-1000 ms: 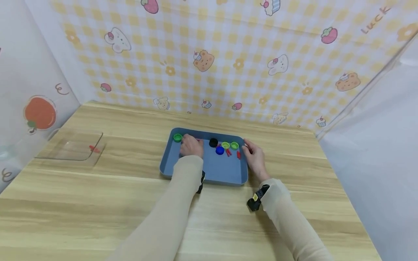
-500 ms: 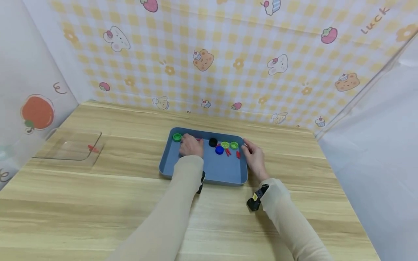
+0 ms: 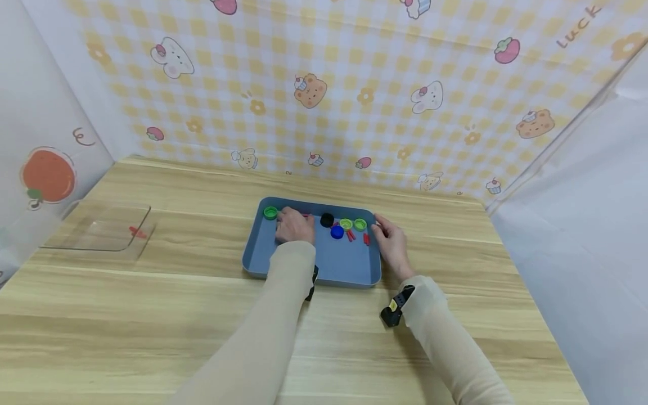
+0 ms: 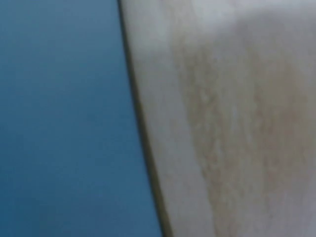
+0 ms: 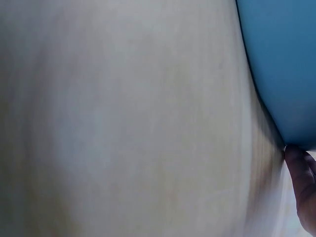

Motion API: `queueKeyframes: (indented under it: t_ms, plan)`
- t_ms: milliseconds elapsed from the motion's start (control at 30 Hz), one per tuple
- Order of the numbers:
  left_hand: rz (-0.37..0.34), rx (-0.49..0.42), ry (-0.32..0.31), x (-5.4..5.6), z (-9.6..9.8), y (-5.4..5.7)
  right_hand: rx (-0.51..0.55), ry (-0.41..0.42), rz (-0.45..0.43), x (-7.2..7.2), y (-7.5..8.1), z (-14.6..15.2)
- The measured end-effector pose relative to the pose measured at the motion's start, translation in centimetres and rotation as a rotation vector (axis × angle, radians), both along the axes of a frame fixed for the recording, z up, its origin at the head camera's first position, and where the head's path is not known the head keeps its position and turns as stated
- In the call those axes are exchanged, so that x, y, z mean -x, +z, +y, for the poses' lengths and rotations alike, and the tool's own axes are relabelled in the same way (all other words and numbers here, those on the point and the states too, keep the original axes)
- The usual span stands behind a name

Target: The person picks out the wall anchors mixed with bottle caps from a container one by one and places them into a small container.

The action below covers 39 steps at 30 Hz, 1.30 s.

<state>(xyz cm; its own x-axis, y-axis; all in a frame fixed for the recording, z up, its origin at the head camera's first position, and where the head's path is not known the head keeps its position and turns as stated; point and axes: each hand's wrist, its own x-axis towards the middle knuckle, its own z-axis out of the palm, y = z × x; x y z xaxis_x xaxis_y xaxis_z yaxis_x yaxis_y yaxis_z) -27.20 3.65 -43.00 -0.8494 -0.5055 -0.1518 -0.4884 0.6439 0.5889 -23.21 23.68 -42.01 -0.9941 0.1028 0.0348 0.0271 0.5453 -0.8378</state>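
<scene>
A blue-grey tray (image 3: pixel 309 269) lies on the wooden table, holding round caps and small red pieces. My left hand (image 3: pixel 295 225) reaches down into its back left part, knuckles up. Its fingertips are mostly hidden behind the hand, and I cannot tell what they hold. Just left of it sits a green cap (image 3: pixel 270 213). To its right are a black cap (image 3: pixel 327 220), a blue cap (image 3: pixel 337 232), a yellow-green cap (image 3: pixel 346 224) and a light green cap (image 3: pixel 360 224). My right hand (image 3: pixel 392 244) grips the tray's right rim near the back corner.
A clear open container (image 3: pixel 96 246) stands at the far left of the table, with small red pieces (image 3: pixel 137 232) in it. Behind the table hangs a yellow checked cloth (image 3: pixel 283 129). Red pieces (image 3: pixel 351 235) lie among the caps.
The head view has shifted slightly, so the tray, container and wall sit a little further left. Both hands keep their places at the tray.
</scene>
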Motion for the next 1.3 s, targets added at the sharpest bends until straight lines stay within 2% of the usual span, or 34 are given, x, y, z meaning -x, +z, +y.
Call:
queueKeyframes:
  t_ms: [333,767,1033,1300]
  plan:
    - [0.010,0.032,-0.001,-0.20,-0.01,0.02,-0.001,0.003,-0.003,0.00,-0.11,0.01]
    - [0.070,0.066,-0.025,-0.55,-0.07,-0.17,0.013,-0.004,-0.035,0.17,-0.08,-0.10]
    - [0.093,0.087,-0.056,-0.65,-0.23,-0.28,-0.007,-0.026,-0.027,0.15,-0.08,-0.25]
    - [0.064,0.127,-0.129,-0.83,-0.50,0.01,-0.011,-0.026,-0.035,0.08,0.00,-0.28]
